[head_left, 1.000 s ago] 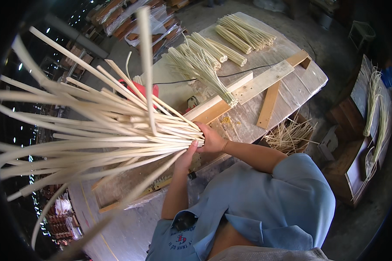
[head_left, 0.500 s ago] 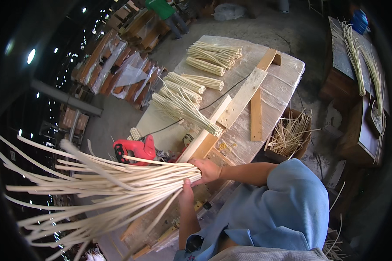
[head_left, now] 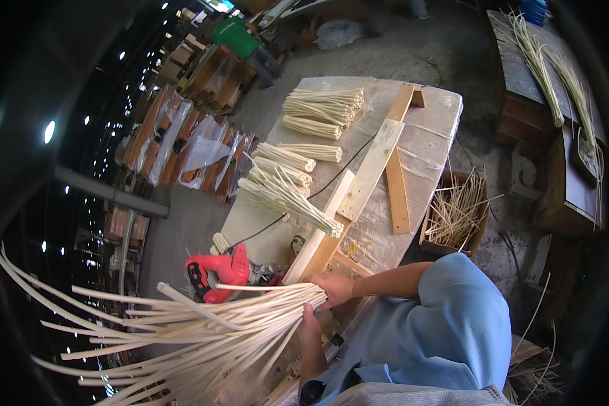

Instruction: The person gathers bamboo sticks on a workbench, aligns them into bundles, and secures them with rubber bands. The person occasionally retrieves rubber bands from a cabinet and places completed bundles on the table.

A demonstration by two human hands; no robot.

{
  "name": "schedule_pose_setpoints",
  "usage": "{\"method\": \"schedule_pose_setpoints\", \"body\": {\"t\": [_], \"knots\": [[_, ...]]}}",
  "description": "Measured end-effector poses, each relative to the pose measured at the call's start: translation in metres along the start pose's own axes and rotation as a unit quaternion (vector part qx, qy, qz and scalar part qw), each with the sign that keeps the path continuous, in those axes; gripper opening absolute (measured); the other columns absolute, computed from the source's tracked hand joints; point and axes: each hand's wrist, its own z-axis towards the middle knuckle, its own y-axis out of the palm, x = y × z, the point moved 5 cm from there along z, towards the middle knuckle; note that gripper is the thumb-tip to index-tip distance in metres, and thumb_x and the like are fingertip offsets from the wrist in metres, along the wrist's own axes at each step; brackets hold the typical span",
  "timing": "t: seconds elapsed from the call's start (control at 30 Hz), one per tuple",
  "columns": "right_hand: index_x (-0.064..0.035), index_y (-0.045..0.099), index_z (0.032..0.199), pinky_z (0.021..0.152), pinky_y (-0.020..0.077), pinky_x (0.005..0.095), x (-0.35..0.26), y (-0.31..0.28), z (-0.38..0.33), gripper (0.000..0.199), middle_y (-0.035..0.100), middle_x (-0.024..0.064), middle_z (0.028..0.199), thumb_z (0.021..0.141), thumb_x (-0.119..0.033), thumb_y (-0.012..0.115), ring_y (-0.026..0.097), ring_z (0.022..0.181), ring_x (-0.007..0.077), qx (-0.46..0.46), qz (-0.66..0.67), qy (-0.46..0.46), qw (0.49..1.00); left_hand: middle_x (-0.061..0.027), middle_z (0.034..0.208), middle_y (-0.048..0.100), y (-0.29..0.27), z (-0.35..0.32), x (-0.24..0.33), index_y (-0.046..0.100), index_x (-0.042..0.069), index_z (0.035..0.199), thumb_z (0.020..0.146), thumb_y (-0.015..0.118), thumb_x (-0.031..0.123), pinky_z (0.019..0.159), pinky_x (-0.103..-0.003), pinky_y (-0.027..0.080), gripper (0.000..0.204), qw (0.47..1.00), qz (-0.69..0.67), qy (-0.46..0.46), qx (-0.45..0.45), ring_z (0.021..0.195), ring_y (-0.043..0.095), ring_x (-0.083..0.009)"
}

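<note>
A big loose bundle of pale rattan sticks lies across both my hands, its even ends gathered at the right and its long bent ends fanning out to the left. My right hand wraps the gathered ends from the far side. Against the near side presses my left hand, thumb up, with most of its fingers hidden under the sticks. Just beyond the bundle is a red power tool, its lower part covered by sticks. A wooden rail runs away from my hands along the table.
Several cut stick bundles rest on the plastic-covered table, with a black cord between them and wooden boards. A box of offcuts stands at the right. Long canes lie on a far-right bench. A person in green stands far back.
My view has shifted, so the table sits lower. Both hands have moved slightly right and down in the picture with the bundle, and its fanned ends have swung lower. The grip holds.
</note>
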Motion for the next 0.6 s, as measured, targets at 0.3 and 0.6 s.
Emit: {"method": "schedule_pose_setpoints", "body": {"t": [0.3, 0.6], "knots": [[-0.0081, 0.047, 0.137, 0.096, 0.0512, 0.0429, -0.037, -0.008, 0.013, 0.08, 0.063, 0.0189, 0.122, 0.07, -0.026, 0.086, 0.062, 0.113, 0.038, 0.03, 0.074, -0.02, 0.997, -0.0233, 0.15, 0.04, -0.005, -0.001, 0.041, 0.031, -0.008, 0.149, 0.093, 0.062, 0.018, 0.12, -0.048, 0.031, 0.069, 0.996, -0.066, 0.058, -0.03, 0.139, 0.042, -0.0354], [-0.0072, 0.045, 0.138, 0.101, 0.0464, 0.0452, 0.006, 0.003, -0.003, 0.086, 0.058, 0.0187, 0.129, 0.068, -0.032, 0.09, 0.056, 0.121, 0.0389, 0.007, 0.039, -0.026, 0.999, -0.0192, 0.152, 0.039, 0.004, 0.004, -0.005, 0.029, -0.002, 0.152, 0.092, 0.065, 0.011, 0.118, -0.046, 0.034, 0.07, 0.995, -0.093, -0.003, -0.034, 0.14, 0.041, -0.0309]]}}
